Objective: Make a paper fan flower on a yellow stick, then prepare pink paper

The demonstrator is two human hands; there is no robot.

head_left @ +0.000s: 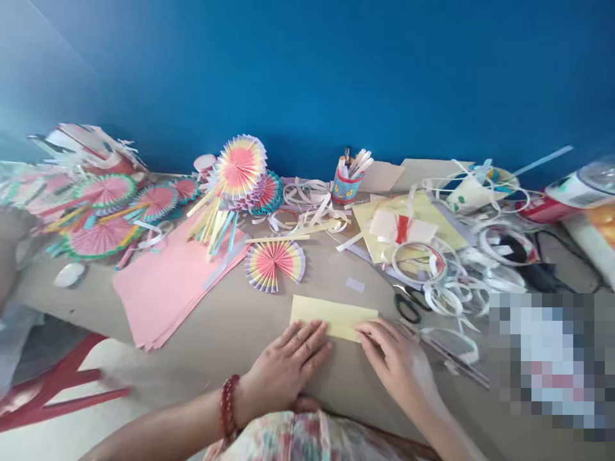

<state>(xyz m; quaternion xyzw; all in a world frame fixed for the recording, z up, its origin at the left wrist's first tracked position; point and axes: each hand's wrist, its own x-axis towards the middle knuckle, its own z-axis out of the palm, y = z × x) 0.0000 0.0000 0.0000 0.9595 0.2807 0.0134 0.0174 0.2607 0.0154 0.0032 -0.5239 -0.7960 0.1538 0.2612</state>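
At the near edge of the brown table [230, 333], a folded yellow sheet [331, 312] lies flat, its long side running left to right, just ahead of both hands. The left hand [288, 366] rests palm down with its fingers stretched out and a little spread; only the fingertips reach the sheet, lying on its near edge towards the middle. The right hand [394, 358] is also flat and uncurled, with its fingertips on the sheet's near right corner. Neither hand closes around the paper (both simply lie on top of it, and most of the sheet shows beyond the fingers). A red bead bracelet [229, 404] circles the left wrist.

Just right of the sheet, near the right hand, lie black-handled scissors [408, 306]. Beyond them sits a tangle of white tape rings [417, 259] on a larger yellow card [432, 211]. Directly behind the sheet is a half-open pleated fan [275, 262] in pink, yellow and blue. A stack of pink paper [163, 288] spreads out to the left, well apart from the hands. More finished fans [106, 211] are piled at the far left. A blue cup of pens [346, 182] stands near the blue wall [336, 64], with loose white paper strips [307, 205] beside it.
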